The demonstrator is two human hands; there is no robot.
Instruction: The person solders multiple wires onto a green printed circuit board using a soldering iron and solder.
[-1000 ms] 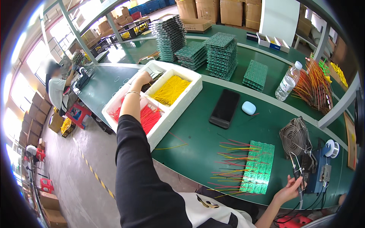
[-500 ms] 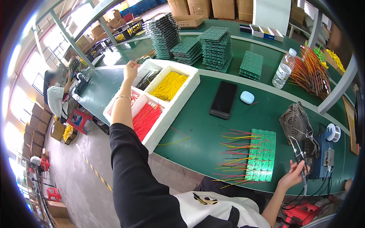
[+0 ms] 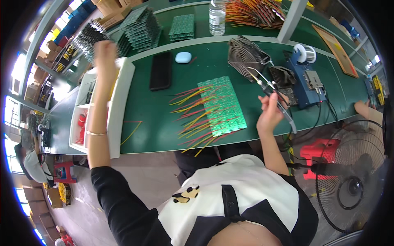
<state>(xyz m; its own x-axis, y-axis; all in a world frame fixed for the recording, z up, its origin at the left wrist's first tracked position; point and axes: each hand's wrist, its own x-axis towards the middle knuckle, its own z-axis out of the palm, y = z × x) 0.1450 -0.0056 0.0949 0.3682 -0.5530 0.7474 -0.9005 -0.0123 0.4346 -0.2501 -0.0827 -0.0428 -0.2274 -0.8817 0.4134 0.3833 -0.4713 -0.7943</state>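
Green and shiny, the circuit board [image 3: 225, 110] lies flat on the tabletop [image 3: 154, 112] between a white foam box [image 3: 124, 92] and a soldering iron [image 3: 269, 88], its red and yellow wires [image 3: 196, 105] spread past the left edge, perhaps to keep the strands apart. Well clear of the left hand [image 3: 105, 54], the right hand [image 3: 270, 117] is wrapped around the iron, tip pointing away, likely keeping heat off the fingers. The left blurs near the box's far end; whether it holds anything, I cannot tell.
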